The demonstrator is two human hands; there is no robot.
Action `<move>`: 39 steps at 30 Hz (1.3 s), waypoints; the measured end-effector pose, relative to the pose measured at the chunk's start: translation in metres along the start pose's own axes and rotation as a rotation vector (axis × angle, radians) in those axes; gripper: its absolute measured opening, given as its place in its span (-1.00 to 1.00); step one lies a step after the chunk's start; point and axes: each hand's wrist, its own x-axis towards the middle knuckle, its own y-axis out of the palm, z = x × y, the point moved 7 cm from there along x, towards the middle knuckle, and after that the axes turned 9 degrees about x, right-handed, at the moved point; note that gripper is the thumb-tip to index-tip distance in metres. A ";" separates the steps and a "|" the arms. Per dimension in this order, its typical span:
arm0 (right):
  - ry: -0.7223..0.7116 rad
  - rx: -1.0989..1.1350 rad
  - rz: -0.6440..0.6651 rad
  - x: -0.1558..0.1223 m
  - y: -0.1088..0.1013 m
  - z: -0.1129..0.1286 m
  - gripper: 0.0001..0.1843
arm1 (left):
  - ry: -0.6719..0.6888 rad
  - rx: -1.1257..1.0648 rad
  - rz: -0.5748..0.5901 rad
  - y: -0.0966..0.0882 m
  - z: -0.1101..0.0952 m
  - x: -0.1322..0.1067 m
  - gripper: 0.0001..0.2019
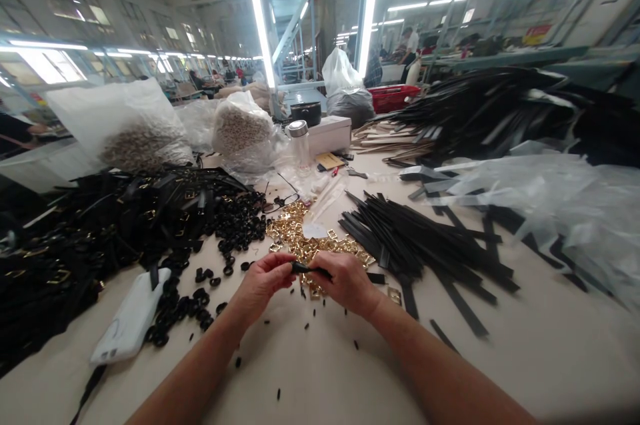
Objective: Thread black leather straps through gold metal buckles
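My left hand (264,281) and my right hand (345,281) meet low over the table, both pinched on a short black strap (306,269) held between them. Directly beyond the hands lies a heap of gold metal buckles (305,238). A scatter of black rings (240,215) sits to the left of the buckles. A fan of loose black straps (425,245) lies to the right. Small black offcuts (306,326) dot the table under my wrists.
A white phone (131,318) lies at the left. Finished black straps with buckles (100,225) pile up far left. Clear bags of parts (240,131), a jar (299,141) and a white box (327,133) stand behind. Crumpled clear plastic (560,205) covers the right side.
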 end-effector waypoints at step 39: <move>0.040 0.269 0.101 -0.002 0.010 -0.003 -0.93 | -0.156 -0.127 0.169 0.005 0.017 -0.002 -0.69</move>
